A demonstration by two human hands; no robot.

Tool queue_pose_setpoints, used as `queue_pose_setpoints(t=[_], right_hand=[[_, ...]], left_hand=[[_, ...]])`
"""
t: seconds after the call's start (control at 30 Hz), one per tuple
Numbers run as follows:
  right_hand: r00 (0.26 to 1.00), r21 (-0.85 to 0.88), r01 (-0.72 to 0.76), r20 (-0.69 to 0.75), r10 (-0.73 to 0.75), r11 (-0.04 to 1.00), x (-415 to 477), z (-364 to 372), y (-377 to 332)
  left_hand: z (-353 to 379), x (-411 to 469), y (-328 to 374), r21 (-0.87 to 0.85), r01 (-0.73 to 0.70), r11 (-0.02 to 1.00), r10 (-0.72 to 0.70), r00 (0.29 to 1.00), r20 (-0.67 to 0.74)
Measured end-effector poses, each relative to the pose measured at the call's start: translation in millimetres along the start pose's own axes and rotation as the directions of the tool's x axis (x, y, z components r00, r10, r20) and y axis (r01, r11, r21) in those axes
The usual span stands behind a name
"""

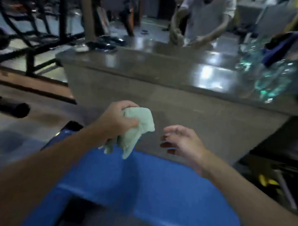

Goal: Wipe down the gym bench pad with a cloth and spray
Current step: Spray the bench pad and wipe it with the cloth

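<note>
— What's the left hand (119, 121) doing?
— Gripping a crumpled pale green cloth (136, 130) over the twelve o'clock edge of the blue bench pad (154, 187).
— And the right hand (185, 145)?
— Hovering at the cloth's three o'clock, fingers spreading loosely, holding nothing.

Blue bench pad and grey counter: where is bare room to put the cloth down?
The blue bench pad is bare across its width, below the cloth. The grey counter top is bare in its middle. Its right end is crowded with clear bottles, its left end with dark things.
</note>
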State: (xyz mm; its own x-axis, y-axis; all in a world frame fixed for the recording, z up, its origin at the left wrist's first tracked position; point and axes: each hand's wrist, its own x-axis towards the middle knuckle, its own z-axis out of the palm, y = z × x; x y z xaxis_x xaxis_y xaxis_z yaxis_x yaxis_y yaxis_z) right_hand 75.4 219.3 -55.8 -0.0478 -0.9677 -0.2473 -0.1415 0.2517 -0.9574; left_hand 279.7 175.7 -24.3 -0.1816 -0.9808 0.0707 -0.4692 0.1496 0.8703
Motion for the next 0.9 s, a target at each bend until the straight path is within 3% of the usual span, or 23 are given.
queue_pose_setpoints(t=[0.2,0.4,0.57,0.83,0.9], right_hand=[[0.933,-0.113,0.027,-0.355,-0.066,0.993,-4.6,-150.4,-46.1],[0.761,-0.168,0.057,-0.63,-0.152,0.984,20.4,-239.4,-59.2],[0.722,-0.177,0.032,-0.676,-0.146,0.984,58.5,-279.7,-84.1],[0.657,-0.189,0.139,-0.717,-0.233,0.972,127.1,-296.8,-109.3],[0.609,-0.199,0.141,-0.755,-0.244,0.97,145.8,-299.8,-111.6]], left_hand=[[91.0,76.8,115.3,-0.022,-0.107,0.994,0.109,0.985,0.134],[141.5,125.4,173.2,-0.043,-0.175,0.984,0.18,0.968,0.174],[166.9,167.8,197.2,-0.06,-0.203,0.977,0.211,0.961,0.182],[188.0,249.3,206.9,-0.093,-0.258,0.962,0.273,0.93,0.246],[190.9,262.0,205.4,-0.109,-0.257,0.96,0.278,0.92,0.276]])
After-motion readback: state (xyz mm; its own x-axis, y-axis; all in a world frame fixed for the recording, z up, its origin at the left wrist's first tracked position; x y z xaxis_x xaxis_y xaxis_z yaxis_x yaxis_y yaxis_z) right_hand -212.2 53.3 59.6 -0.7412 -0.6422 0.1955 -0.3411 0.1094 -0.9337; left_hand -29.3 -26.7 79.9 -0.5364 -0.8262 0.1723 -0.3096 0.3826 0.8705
